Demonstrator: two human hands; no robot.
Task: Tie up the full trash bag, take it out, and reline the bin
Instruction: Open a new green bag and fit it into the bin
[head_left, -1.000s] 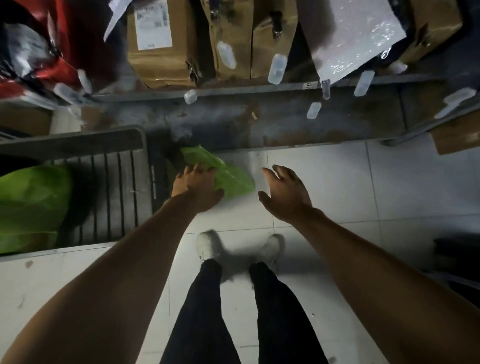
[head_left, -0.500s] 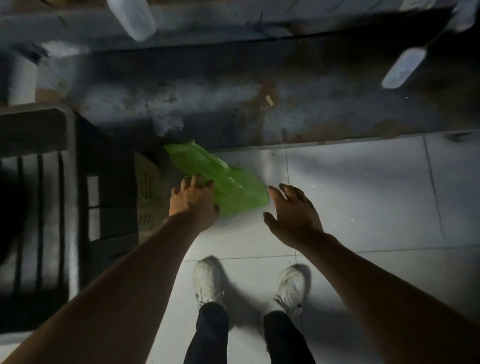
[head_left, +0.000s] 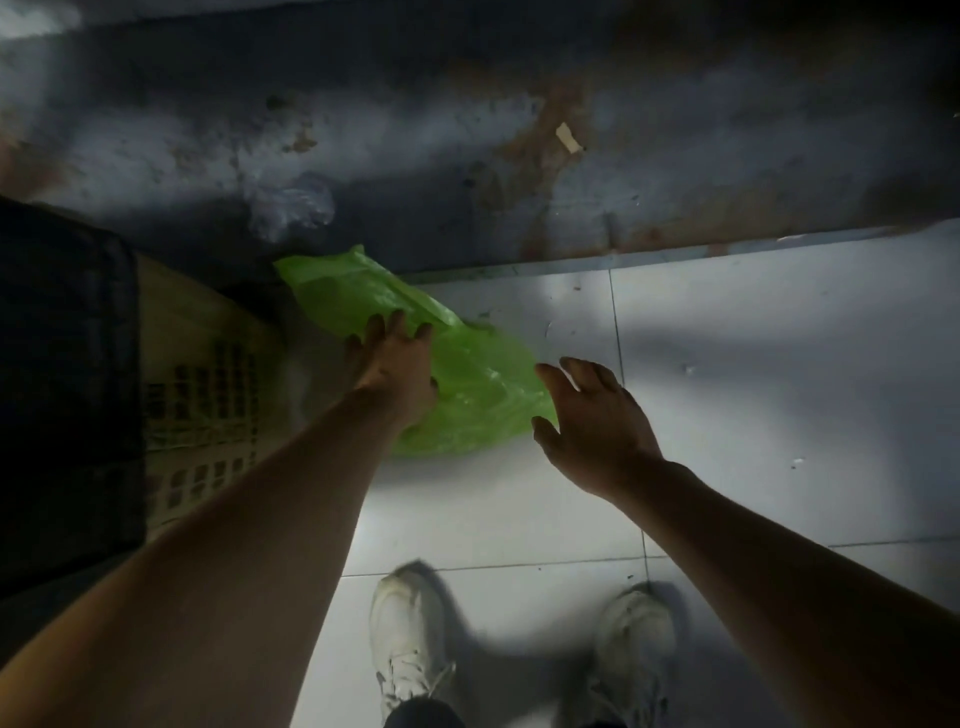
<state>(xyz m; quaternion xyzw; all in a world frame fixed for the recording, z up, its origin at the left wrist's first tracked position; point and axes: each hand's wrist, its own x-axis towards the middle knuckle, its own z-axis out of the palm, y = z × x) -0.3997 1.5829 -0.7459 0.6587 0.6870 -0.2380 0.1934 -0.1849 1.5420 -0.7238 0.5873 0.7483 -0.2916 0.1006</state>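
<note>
1. A green plastic bag (head_left: 467, 384) was seen lying flat on the white tiled floor (head_left: 753, 395), its far end reaching the dark, stained strip (head_left: 519, 156) beyond the tiles.
2. The left hand (head_left: 397, 366) was stretched over the near-left part of the bag, fingers spread and pointing away; whether the bag was pressed or only covered could not be told, and nothing was gripped.
3. The right hand (head_left: 592, 421) was held wide and empty, palm turned toward the bag, at the bag's right edge; contact could not be made out.
4. Between the two hands, the widest part of the bag was left uncovered.
5. To the left of the left hand, a tan perforated crate wall (head_left: 202, 395) was seen, with a dark bin (head_left: 62, 389) further left.
6. Nearer than both hands, two white shoes (head_left: 410, 639) were planted on the tiles.
</note>
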